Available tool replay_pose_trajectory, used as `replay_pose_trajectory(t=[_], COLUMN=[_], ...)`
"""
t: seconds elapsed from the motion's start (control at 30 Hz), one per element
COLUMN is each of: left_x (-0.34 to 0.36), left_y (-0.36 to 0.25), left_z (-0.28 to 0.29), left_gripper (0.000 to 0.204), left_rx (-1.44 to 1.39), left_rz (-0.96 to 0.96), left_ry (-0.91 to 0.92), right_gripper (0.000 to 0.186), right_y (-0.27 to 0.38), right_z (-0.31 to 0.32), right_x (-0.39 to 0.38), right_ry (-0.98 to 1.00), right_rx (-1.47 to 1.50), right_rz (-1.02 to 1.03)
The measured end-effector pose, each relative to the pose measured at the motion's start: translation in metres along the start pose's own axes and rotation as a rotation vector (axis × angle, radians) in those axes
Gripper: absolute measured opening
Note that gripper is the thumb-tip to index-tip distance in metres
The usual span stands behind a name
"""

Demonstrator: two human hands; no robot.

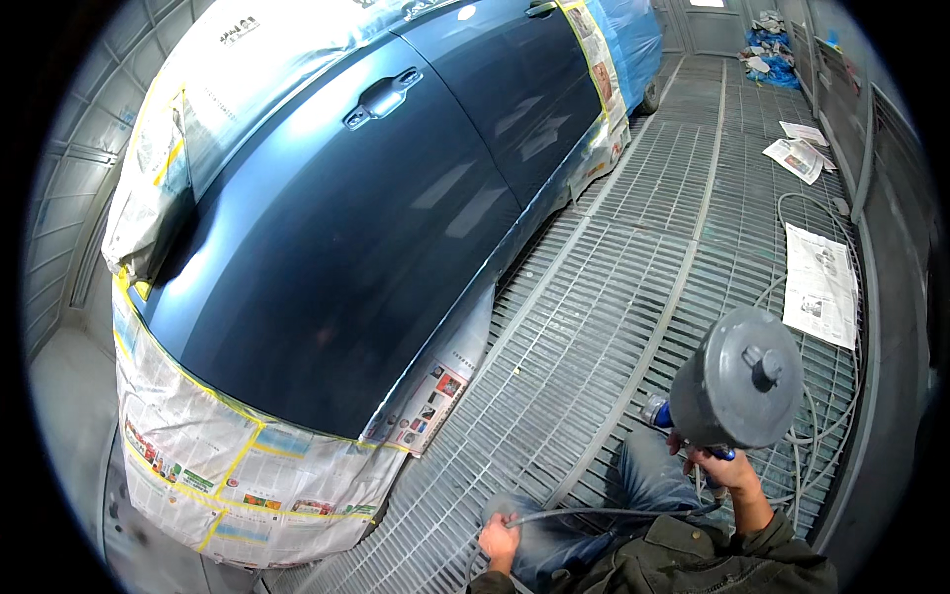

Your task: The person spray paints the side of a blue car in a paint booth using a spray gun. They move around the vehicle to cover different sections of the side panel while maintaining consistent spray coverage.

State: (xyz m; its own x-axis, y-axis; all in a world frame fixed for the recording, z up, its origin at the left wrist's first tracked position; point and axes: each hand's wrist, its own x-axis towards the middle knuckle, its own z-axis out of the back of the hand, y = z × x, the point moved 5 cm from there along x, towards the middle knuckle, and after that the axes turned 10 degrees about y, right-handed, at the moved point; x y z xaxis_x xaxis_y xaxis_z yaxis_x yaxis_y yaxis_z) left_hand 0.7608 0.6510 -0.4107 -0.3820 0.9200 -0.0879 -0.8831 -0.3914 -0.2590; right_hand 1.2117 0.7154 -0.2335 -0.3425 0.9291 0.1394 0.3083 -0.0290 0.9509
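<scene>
At the lower right, my right hand grips a spray gun with a blue body. A large grey lidded paint cup on top hides part of the gun. My left hand is closed around a grey air hose low in the middle. The hose runs across my lap toward the gun. To the left stands a car with glossy dark blue door panels. Masking paper and yellow tape surround the panels. Both hands are apart from the car.
A slatted metal grating floor runs beside the car. Newspaper sheets lie along the right wall, near coiled hose. Crumpled blue and white waste is piled at the far right. Blue plastic film covers the car's far end.
</scene>
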Motion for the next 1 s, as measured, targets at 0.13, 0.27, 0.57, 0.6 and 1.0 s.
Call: replay_pose_trajectory(t=[0.13, 0.27, 0.57, 0.6, 1.0], left_x=[-0.003, -0.001, -0.002, -0.002, -0.001], left_y=[-0.001, 0.001, -0.001, -0.001, 0.0], left_z=[0.003, 0.001, 0.001, 0.001, 0.002], left_gripper=[0.037, 0.037, 0.035, 0.035, 0.036], left_rx=[-0.011, -0.023, -0.03, -0.031, -0.012], left_rz=[0.018, -0.014, -0.036, -0.044, -0.019], left_ry=[-0.015, -0.017, -0.05, -0.052, -0.058], right_gripper=[0.024, 0.024, 0.021, 0.022, 0.024], right_y=[0.033, 0.046, 0.073, 0.075, 0.099], right_z=[-0.005, 0.006, 0.029, 0.03, 0.039], right_x=[0.002, 0.003, -0.003, -0.005, -0.017], right_ry=[-0.126, -0.234, -0.506, -0.526, -0.722], right_rx=[0.018, -0.018, -0.15, -0.151, -0.206], right_rz=[0.098, 0.192, 0.263, 0.279, 0.438])
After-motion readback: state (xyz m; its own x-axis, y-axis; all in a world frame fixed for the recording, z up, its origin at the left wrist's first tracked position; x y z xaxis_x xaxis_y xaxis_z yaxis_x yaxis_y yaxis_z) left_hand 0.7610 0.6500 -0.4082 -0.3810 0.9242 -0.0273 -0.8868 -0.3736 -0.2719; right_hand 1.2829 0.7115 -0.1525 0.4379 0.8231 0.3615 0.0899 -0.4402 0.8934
